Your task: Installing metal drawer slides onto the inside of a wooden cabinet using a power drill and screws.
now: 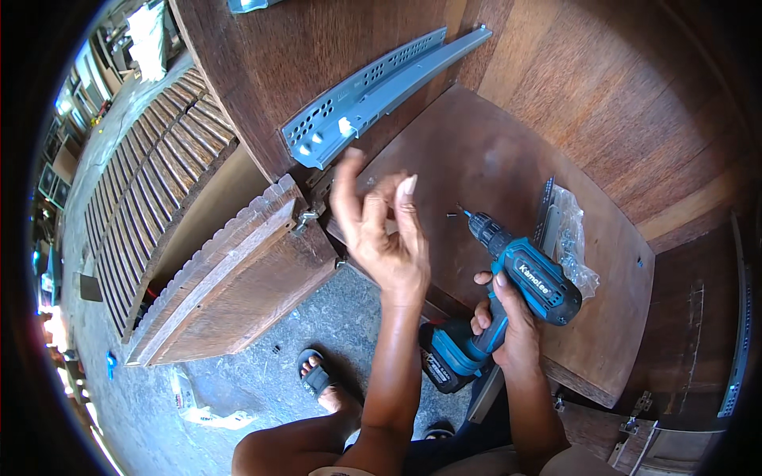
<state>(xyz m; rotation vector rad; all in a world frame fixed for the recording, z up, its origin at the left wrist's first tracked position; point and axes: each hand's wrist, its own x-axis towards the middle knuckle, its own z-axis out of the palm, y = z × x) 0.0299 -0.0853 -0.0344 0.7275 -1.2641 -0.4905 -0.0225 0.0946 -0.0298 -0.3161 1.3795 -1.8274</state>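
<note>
A grey metal drawer slide [385,91] runs along the upright brown wood panel, with white plastic pieces at its near end. Just below that end is my left hand [381,238], its index finger stretched toward the slide, the other fingers bent and apart, with nothing visible in them. My right hand [512,321] is wrapped round the handle of a blue and black cordless drill [536,278]. The drill's bit points up and left over the wood shelf [444,151]. A small dark screw [452,214] is seen close to the bit tip.
On the shelf, a clear plastic bag [573,246] lies beside another metal rail [546,208]. A hinged cabinet door [238,293] stands open at the left, near a slatted wood panel [159,182]. Another slide [740,341] is on the right wall. Plastic scraps [210,416] lie on the concrete floor.
</note>
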